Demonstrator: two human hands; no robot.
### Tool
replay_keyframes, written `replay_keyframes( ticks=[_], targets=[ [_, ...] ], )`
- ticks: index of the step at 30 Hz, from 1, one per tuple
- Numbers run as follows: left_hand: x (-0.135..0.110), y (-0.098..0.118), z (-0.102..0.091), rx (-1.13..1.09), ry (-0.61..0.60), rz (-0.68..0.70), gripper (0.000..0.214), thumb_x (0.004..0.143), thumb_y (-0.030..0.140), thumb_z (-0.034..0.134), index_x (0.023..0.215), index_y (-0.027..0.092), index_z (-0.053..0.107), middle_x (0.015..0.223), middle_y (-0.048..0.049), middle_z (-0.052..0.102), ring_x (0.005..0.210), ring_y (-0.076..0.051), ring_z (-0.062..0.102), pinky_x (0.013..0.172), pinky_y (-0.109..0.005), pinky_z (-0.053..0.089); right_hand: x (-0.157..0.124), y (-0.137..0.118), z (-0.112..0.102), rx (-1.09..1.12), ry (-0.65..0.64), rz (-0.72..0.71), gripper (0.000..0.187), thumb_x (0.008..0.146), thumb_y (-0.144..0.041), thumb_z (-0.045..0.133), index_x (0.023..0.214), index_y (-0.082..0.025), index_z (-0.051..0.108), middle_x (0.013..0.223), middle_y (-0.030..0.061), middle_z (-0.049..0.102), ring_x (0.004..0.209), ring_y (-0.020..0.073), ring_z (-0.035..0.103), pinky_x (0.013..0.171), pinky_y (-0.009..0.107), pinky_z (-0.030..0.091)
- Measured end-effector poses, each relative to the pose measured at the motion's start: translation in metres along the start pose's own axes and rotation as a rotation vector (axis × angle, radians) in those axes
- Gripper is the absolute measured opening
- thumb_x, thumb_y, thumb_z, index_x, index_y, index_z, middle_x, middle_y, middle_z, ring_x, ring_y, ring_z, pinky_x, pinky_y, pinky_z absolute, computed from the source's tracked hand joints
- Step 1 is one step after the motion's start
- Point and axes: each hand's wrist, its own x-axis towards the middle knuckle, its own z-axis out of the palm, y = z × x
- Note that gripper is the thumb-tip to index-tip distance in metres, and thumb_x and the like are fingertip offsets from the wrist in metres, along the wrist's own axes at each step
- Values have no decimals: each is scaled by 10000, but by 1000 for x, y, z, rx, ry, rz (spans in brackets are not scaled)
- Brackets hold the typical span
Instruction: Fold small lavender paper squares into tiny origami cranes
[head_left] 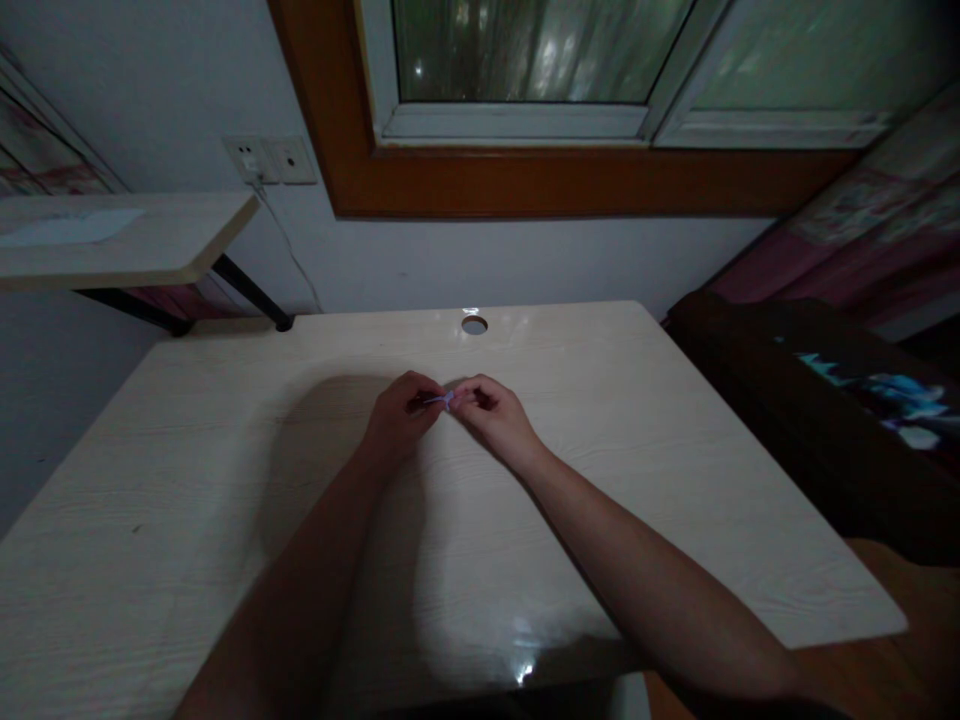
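Note:
Both my hands meet over the middle of a pale wooden desk (225, 470). My left hand (400, 415) and my right hand (491, 412) are closed in pinches, fingertips touching, with a tiny pale purple object (448, 400) held between them. It is too small and dim to name. Both forearms stretch across the desk from the near edge.
A round cable hole (474, 324) sits near the desk's far edge. A second small table (120, 240) stands at the left, below a wall socket (270, 160) with a cord. A window is above; a dark bed or sofa (825, 420) lies to the right.

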Motion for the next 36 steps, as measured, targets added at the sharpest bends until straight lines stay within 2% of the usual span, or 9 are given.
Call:
replay_keyframes(
  ticks=[6, 10, 15, 20, 24, 30, 36],
  targets=[
    [1, -1, -1, 0, -20, 32, 63, 808, 204, 669, 868, 188, 660, 881, -36, 618, 824, -148, 604, 754, -268, 493, 0, -1, 0, -72, -24, -45, 141, 812, -313, 723, 871, -188, 692, 875, 39, 628, 778, 184, 586, 714, 284, 486],
    [2, -2, -2, -79, -11, -36, 104, 786, 247, 706, 860, 186, 666, 864, -34, 628, 815, -154, 604, 748, -274, 487, -2, -6, 1, -136, -27, -118, 95, 845, -288, 694, 878, -200, 704, 865, 33, 603, 760, 175, 578, 676, 267, 472],
    [4, 1, -4, -208, -18, -148, 140, 759, 259, 741, 844, 177, 666, 830, -20, 641, 792, -142, 597, 753, -271, 479, -3, -14, 2, -226, -25, -220, 72, 886, -249, 661, 909, -219, 722, 866, 34, 600, 791, 185, 587, 706, 288, 468],
    [4, 4, -4, -208, -31, -168, 162, 754, 284, 747, 843, 176, 667, 830, -20, 652, 799, -149, 599, 767, -286, 485, -4, -15, 1, -245, -22, -244, 79, 904, -237, 650, 923, -234, 726, 874, 32, 609, 811, 189, 591, 727, 296, 467],
    [4, 4, -4, -228, -42, -157, 155, 767, 278, 736, 860, 178, 664, 846, -21, 648, 802, -147, 601, 780, -293, 491, -3, -12, 1, -185, -9, -205, 74, 883, -254, 664, 908, -225, 727, 873, 31, 608, 800, 183, 585, 718, 287, 464],
    [4, 0, -4, -240, -64, -42, 137, 787, 243, 724, 904, 185, 681, 946, -44, 628, 909, -159, 609, 843, -304, 495, -1, -6, -1, -48, 4, -66, 109, 819, -296, 719, 875, -204, 730, 850, 28, 615, 760, 173, 572, 687, 270, 471],
    [4, 3, -5, -205, -55, -38, 138, 779, 286, 738, 865, 188, 695, 921, -49, 633, 882, -163, 612, 803, -302, 514, -1, -8, 0, 37, -30, -1, 170, 792, -346, 746, 874, -199, 724, 856, 33, 626, 783, 191, 589, 728, 302, 499]
  ],
)
